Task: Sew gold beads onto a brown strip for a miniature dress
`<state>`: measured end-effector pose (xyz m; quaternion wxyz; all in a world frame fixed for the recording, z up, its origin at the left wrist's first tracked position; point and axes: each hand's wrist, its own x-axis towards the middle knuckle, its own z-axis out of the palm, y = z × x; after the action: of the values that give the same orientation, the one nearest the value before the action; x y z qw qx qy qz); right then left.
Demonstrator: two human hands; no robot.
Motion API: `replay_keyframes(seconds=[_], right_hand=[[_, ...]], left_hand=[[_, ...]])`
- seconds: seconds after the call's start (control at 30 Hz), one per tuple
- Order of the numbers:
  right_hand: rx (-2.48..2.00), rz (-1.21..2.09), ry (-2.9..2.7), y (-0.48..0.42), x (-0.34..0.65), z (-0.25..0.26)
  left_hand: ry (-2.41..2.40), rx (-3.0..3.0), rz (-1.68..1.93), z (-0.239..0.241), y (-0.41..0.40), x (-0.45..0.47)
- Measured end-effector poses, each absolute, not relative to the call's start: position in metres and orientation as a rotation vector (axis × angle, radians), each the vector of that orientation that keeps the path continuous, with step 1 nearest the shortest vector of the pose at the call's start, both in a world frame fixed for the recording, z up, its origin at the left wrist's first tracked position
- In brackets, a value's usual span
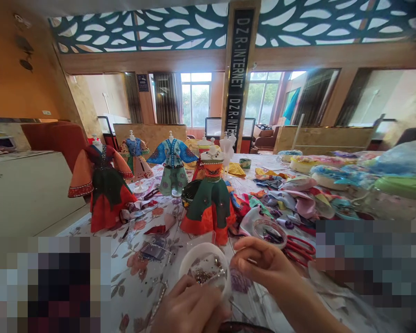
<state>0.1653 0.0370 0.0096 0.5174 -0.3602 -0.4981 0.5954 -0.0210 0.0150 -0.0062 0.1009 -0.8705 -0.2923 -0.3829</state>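
Note:
A round white bowl point(185, 263) holds small gold and clear beads point(204, 276), some seemingly inside a clear plastic bag. Over its near rim is my left hand point(196, 303), its fingers curled together and their tips hidden. To the right of the bowl I hold up my right hand point(263, 264), thumb and forefinger pinched. A small pale bit shows at the pinch, too small to name. Just beyond the bowl stands a small dress form in a green and red skirt point(213, 203) with an orange beaded top.
More dressed miniature forms stand behind, one in a blue jacket point(171, 150), another in a red and green dress point(104, 185). Red-handled scissors point(300, 249) lie beside a roll of tape point(268, 231). Fabric scraps point(298, 199) and a green-lidded container point(402, 189) fill the right side.

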Motion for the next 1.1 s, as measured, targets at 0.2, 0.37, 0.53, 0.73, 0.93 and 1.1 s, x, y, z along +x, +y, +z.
replay_keyframes(seconds=[0.2, 0.37, 0.53, 0.73, 0.93, 1.1], right_hand=[[-0.882, 1.217, -1.461, 0.038, 0.171, 0.013], [-0.924, 0.990, -1.738, 0.034, 0.174, 0.014], [-0.944, 0.734, -2.046, 0.025, 0.178, 0.014], [-0.943, 0.580, -2.043, 0.024, 0.180, 0.007], [-1.061, 0.426, -1.557, 0.035, 0.181, 0.002], [-1.273, 0.234, -1.482, 0.044, 0.190, 0.008]], left_hand=[[-0.803, -2.492, -1.126, -0.002, 0.019, -0.019], [-0.753, -2.530, -1.101, -0.005, 0.020, -0.020], [-0.836, -2.416, -1.402, -0.022, 0.024, -0.015], [-0.822, -2.477, -1.236, -0.006, 0.020, -0.024], [-1.206, -2.381, -1.184, 0.005, 0.016, -0.034], [-1.296, -2.564, -0.992, -0.007, 0.023, -0.033]])
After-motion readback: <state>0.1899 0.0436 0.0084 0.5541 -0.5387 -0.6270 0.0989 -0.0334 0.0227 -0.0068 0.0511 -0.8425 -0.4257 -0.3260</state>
